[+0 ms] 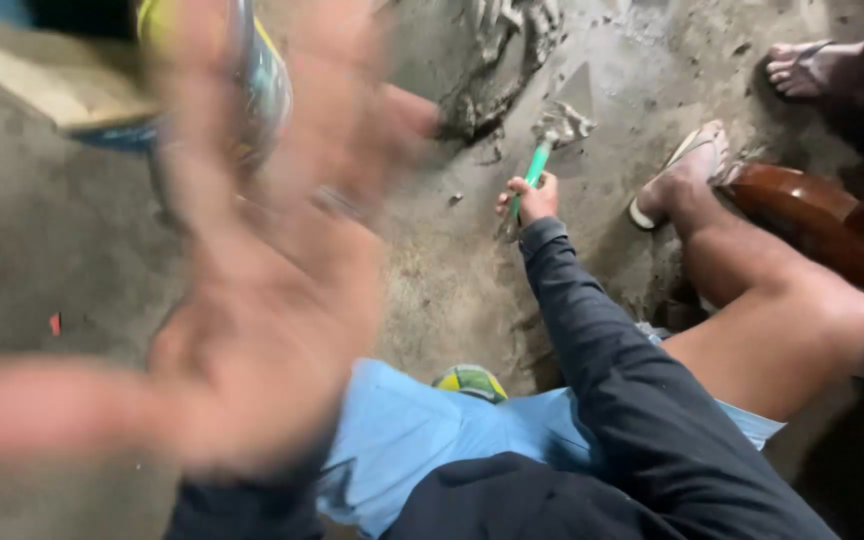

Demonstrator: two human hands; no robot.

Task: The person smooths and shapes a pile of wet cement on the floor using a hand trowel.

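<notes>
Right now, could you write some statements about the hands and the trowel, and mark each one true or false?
1. The right hand grips a trowel with a green handle. True.
2. The trowel blade is clean. False: grey mortar clings to it.
3. The left hand is raised close to the camera, open and blurred. True.
4. The left hand holds a brick. False: it holds nothing.
5. The person's right foot wears a boot. False: it wears an open sandal.
</notes>
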